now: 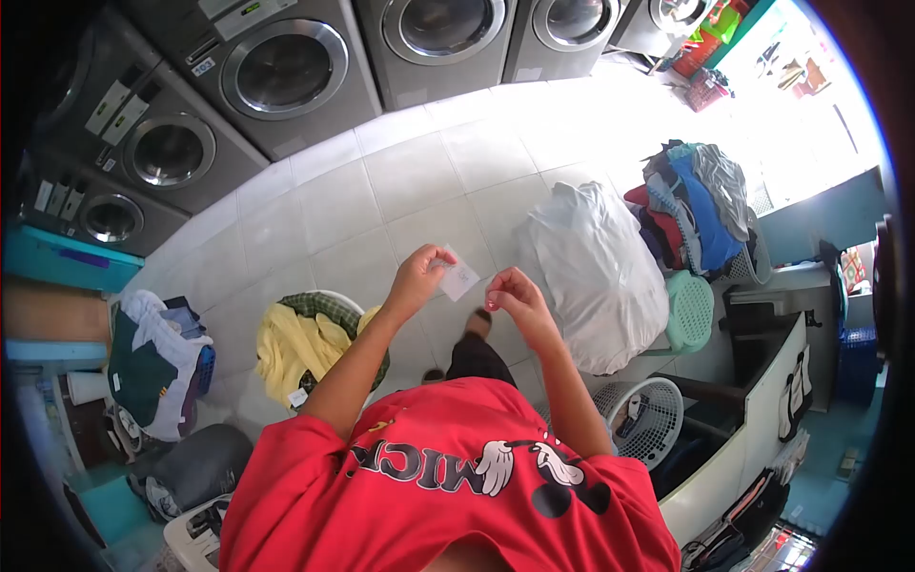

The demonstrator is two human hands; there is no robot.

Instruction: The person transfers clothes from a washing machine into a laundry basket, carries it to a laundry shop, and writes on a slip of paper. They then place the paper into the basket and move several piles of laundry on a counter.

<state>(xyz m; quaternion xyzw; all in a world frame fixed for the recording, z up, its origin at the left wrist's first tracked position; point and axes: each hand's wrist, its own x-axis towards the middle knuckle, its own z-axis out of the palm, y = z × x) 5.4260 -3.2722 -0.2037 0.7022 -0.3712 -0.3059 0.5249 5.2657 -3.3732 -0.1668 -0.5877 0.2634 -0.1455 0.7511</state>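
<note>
My left hand (417, 282) pinches a small white paper slip (461, 279) with faint marks on it, held out in front of my red shirt. Close by on the right is my right hand (522, 303), its thumb and fingers pressed together. A tiny reddish thing (492, 305) shows at those fingertips, too small to name. The two hands are apart, and the slip lies between them. Below my left forearm, yellow and green checked clothes (303, 345) fill a basket. A large pale grey plastic bag (599, 276) sits on the floor beyond my right hand.
Steel front-loading machines (286, 69) line the far wall. A heaped laundry basket (760, 253) and a green stool (690, 310) stand at the right. A grey perforated basket (648, 418) lies tipped near my right elbow. More clothes (157, 362) are piled at the left.
</note>
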